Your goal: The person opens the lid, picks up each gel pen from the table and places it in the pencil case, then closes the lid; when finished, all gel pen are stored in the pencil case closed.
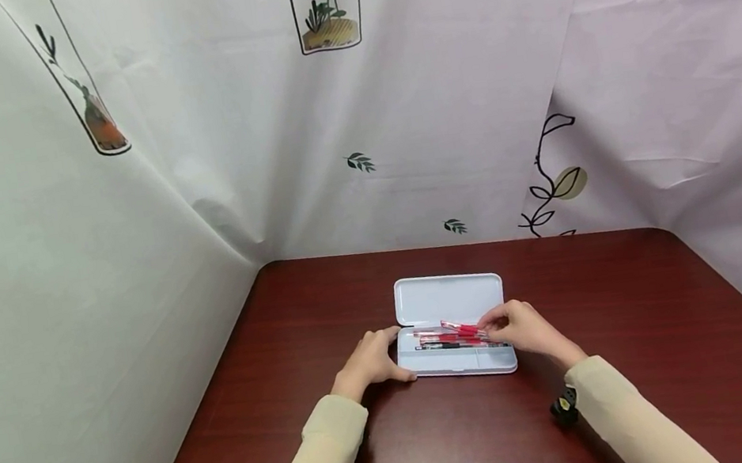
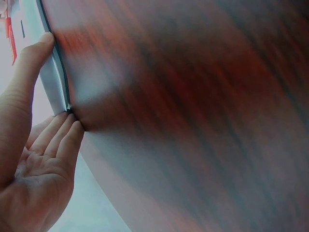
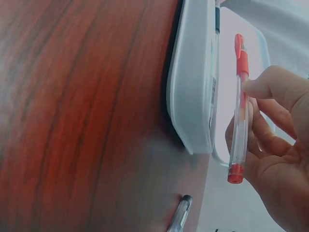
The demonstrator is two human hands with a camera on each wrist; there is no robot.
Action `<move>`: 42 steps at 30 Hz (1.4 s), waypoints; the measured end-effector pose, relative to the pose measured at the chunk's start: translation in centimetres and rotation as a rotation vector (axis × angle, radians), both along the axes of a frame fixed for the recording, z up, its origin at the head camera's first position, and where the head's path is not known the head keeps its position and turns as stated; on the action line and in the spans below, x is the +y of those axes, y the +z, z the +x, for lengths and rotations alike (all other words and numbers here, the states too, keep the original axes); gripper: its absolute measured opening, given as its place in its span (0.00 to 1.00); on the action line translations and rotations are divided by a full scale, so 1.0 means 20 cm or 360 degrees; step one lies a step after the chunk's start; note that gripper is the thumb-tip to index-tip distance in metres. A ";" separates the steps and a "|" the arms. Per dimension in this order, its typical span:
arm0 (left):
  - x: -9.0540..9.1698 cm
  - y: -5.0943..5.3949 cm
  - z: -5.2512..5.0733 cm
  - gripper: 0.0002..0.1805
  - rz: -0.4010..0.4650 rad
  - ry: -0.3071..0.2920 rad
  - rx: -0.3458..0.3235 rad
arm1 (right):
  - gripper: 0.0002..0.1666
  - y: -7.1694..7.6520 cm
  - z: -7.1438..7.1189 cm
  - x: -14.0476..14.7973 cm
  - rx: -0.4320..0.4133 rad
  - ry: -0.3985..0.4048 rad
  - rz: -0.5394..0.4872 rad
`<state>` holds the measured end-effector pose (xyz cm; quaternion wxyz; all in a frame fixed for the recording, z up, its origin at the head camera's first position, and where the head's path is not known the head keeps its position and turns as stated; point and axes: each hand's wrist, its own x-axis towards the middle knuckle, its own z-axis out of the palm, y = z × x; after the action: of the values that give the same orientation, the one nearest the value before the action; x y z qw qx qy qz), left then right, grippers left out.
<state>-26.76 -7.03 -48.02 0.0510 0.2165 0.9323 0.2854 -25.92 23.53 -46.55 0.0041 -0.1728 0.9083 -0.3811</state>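
- Pinching a red pen (image 3: 239,137) betw. thumb & fingers: R hand (image 1: 525,324), grip closed down to the barrel's width.
- Pen has clear barrel, red at both ends, clip at one; in R wrist view it's nr upright, thumb just below the clip end.
- In head view same pen is slanted over the R part of the pencil case (image 1: 434,364), above the other pens; can't tell if it touches them.
- L hand (image 1: 370,359) spread wide at the case's L end: thumb on front edge, straight fingers at back corner, holding the case betw. them.
- Case = white, lid (image 1: 449,296) raised & tipped back along the far side; sits on dark red-brown table (image 1: 460,442), approx. mid, betw. both hands.
- Other pens (image 1: 456,343), red & black, lie lengthwise in the rear compartment; exact no. unclear, they overlap.
- Front of tray has a long section plus a small one at R, w/ divider.
- Loose clear pen (image 3: 179,216) w/ dark end, bottom of R wrist view, on table nr the case, apart from it.
- Cream sleeves (image 1: 334,445) on both arms; dark gadget (image 1: 564,406) by R cuff.
- White cloth (image 1: 430,95) w/ plant prints hangs behind table.
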 end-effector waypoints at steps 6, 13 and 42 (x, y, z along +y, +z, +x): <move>0.00 0.00 0.00 0.47 0.0001 -0.0009 0.0004 | 0.08 0.00 -0.01 -0.04 0.0034 0.0073 -0.0009; 0.00 0.00 0.00 0.48 -0.0015 -0.0001 0.0012 | 0.06 -0.01 -0.02 -0.09 0.0101 0.0151 -0.0030; 0.00 0.00 0.00 0.46 -0.0023 -0.0016 0.0043 | 0.09 -0.02 -0.04 -0.14 0.0085 0.0088 0.0012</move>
<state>-26.82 -6.97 -48.11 0.0415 0.2246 0.9338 0.2755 -26.63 20.77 -46.92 -0.0090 -0.2078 0.9044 -0.3725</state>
